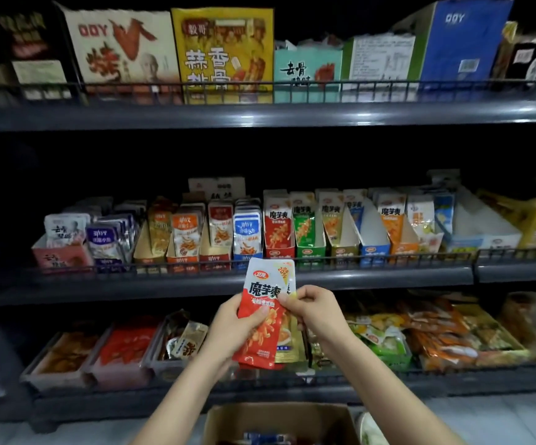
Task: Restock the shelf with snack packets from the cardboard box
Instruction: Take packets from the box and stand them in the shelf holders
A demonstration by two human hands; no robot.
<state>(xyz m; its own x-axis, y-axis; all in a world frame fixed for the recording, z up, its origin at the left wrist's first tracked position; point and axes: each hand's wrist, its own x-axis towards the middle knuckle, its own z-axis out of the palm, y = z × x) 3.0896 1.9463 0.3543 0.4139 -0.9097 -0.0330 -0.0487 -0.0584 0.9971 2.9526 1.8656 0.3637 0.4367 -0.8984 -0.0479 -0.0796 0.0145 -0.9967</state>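
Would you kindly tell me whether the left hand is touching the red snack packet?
Touching. The head view shows the left hand gripping the red snack packet, with its thumb lying across the printed front.

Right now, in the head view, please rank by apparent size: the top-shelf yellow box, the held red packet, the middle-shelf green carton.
1. yellow box
2. red packet, which is nearest the camera, so it probably looks larger than it is
3. green carton
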